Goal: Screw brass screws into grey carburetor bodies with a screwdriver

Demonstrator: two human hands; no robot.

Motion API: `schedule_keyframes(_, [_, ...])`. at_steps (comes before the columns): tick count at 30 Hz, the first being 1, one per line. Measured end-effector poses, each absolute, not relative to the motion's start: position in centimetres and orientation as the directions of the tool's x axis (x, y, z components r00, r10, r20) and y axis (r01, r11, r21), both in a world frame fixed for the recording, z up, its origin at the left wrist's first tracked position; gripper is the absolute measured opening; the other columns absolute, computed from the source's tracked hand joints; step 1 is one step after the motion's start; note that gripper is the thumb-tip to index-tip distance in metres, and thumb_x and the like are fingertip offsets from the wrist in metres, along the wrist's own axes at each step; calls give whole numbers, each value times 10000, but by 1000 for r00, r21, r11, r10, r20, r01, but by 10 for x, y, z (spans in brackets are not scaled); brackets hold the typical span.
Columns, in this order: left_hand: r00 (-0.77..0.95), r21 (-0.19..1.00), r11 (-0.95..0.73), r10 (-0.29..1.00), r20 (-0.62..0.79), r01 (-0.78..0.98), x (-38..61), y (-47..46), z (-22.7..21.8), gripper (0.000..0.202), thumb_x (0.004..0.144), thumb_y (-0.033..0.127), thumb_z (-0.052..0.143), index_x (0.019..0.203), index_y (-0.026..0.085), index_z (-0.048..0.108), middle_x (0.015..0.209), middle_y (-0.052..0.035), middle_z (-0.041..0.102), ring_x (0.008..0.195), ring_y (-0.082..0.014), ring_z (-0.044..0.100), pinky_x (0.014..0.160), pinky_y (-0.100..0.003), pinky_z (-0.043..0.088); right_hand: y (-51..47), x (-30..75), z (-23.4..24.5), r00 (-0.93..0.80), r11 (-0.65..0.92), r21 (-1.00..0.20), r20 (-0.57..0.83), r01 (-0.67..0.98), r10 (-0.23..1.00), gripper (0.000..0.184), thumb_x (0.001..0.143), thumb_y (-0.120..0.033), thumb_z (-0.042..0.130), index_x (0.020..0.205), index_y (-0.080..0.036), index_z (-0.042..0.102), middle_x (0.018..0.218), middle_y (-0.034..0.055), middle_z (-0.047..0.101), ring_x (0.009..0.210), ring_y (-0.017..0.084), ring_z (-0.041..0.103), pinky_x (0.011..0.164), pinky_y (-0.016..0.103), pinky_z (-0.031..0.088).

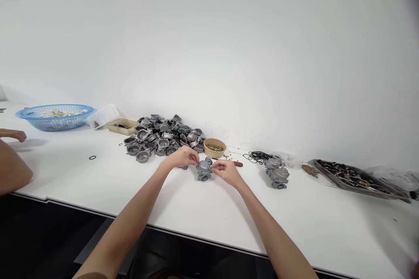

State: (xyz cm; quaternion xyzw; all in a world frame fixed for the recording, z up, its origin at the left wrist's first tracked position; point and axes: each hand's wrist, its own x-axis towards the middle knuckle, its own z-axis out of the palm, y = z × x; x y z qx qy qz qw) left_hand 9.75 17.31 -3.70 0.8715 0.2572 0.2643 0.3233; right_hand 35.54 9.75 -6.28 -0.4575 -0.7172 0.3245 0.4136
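Observation:
A grey metal housing (204,168) with a domed top and a round port facing me stands on the white table. My left hand (185,157) reaches its left upper edge, thumb and fingertips pinched together. At the right edge my right hand (226,172) is also closed in a pinch. Whether the fingers grip the rim or tiny parts at it is too small to make out. Just behind stands a round tan tub (215,148) of small brass-coloured screws. A red-handled tool (238,164) lies behind my right hand, partly hidden.
A heap of grey housings (163,135) lies left of the tub. Rightward are assembled housings (277,173), black rings (258,156) and a metal tray (356,178) of parts. A blue basket (55,117) and another person's hand (13,134) are at left.

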Motion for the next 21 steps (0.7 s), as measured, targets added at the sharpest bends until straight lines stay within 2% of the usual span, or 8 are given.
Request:
schedule_keyframes(6, [697, 728, -621, 658, 284, 289, 93, 178, -38, 179, 772, 194, 717, 945, 153, 739, 864, -58, 769, 844, -193, 732, 778, -256, 575, 100, 357, -67, -241, 380, -841, 306, 384, 921, 243, 769, -411, 772, 831, -178, 740, 854, 93, 766, 819, 270, 745, 791, 389, 600])
schedule_keyframes(8, [666, 725, -600, 697, 266, 338, 89, 182, -40, 179, 767, 178, 690, 937, 147, 740, 836, -59, 760, 796, -188, 726, 732, -254, 580, 102, 358, -68, -241, 384, -843, 311, 376, 919, 249, 769, -416, 773, 834, -178, 737, 856, 94, 766, 823, 268, 746, 791, 389, 600])
schedule_keyframes(12, [649, 692, -512, 756, 82, 509, 89, 188, -47, 180, 748, 163, 645, 897, 140, 743, 689, -37, 717, 606, -169, 687, 556, -222, 549, 102, 358, -69, -243, 387, -840, 313, 379, 918, 232, 771, -402, 768, 830, -179, 736, 860, 93, 766, 821, 265, 746, 792, 387, 599])
schedule_keyframes(16, [596, 599, -413, 791, -137, 686, 95, 184, -51, 171, 742, 169, 666, 887, 146, 753, 611, -28, 678, 578, -174, 694, 573, -225, 562, 100, 357, -66, -240, 379, -837, 304, 395, 922, 215, 777, -390, 762, 829, -183, 739, 870, 95, 768, 829, 266, 744, 802, 390, 597])
schedule_keyframes(21, [566, 507, -409, 800, -202, 759, 103, 174, -51, 274, 727, 139, 699, 994, 132, 762, 643, -45, 673, 593, -187, 711, 559, -219, 569, 99, 355, -64, -232, 370, -843, 299, 391, 926, 214, 767, -390, 763, 824, -185, 733, 863, 92, 763, 828, 266, 740, 804, 393, 598])
